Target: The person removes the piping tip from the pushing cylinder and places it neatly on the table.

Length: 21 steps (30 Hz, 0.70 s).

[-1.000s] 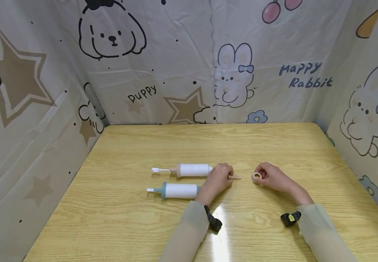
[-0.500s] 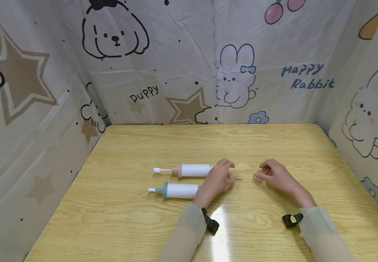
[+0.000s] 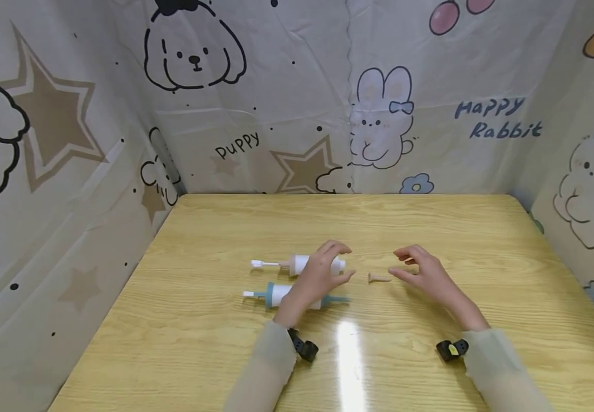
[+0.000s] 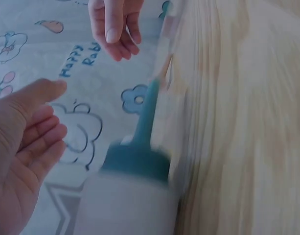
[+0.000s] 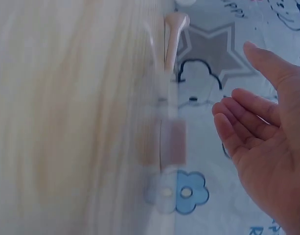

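Note:
My left hand (image 3: 317, 272) is above two white squeeze bottles with fingers and thumb spread, holding nothing. The far bottle (image 3: 299, 263) has a beige collar and slim white-tipped stem on its left, and a bare white neck on its right. The near bottle (image 3: 280, 295) has teal fittings at both ends, including a pointed teal nozzle (image 4: 147, 112). A loose beige nozzle (image 3: 378, 278) with a flared end lies between the hands. Right of it, my right hand (image 3: 426, 273) holds nothing, its fingers loosely bent. A blurred pinkish-beige piece (image 5: 174, 142) shows in the right wrist view.
The wood-grain table (image 3: 420, 366) reaches back to a printed cloth wall (image 3: 286, 103), with more cloth at both sides. Black cameras are strapped to the left wrist (image 3: 304, 348) and right wrist (image 3: 450, 350). Light glares off the front of the table.
The left hand has let go of the beige nozzle and moved left. The right hand has let go of a beige ring and opened. The teal nozzle is uncovered in the head view.

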Each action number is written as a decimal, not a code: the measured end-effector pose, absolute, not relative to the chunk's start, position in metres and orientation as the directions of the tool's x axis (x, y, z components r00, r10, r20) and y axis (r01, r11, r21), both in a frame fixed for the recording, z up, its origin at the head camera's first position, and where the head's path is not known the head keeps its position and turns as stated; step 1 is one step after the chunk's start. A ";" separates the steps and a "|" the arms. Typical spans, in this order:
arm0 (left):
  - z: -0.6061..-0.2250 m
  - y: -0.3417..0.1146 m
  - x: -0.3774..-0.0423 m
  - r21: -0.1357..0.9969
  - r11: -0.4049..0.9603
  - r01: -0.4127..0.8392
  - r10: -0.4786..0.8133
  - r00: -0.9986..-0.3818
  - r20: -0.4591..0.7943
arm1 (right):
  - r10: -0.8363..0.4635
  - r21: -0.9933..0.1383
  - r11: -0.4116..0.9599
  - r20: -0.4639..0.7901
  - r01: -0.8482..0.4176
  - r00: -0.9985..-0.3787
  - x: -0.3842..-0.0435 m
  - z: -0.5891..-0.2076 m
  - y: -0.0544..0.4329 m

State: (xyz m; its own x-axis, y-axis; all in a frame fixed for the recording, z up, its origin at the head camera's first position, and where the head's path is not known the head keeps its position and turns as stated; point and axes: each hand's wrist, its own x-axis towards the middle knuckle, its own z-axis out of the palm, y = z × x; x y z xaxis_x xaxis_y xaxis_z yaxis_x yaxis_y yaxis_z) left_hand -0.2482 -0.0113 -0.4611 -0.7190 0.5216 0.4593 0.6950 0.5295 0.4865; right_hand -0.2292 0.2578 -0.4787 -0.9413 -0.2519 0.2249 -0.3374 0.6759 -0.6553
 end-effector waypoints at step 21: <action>-0.462 -0.133 -0.226 0.543 0.543 0.640 0.504 -0.766 0.399 | -0.531 -0.598 0.467 0.399 -0.651 -0.747 -0.230 -0.476 0.161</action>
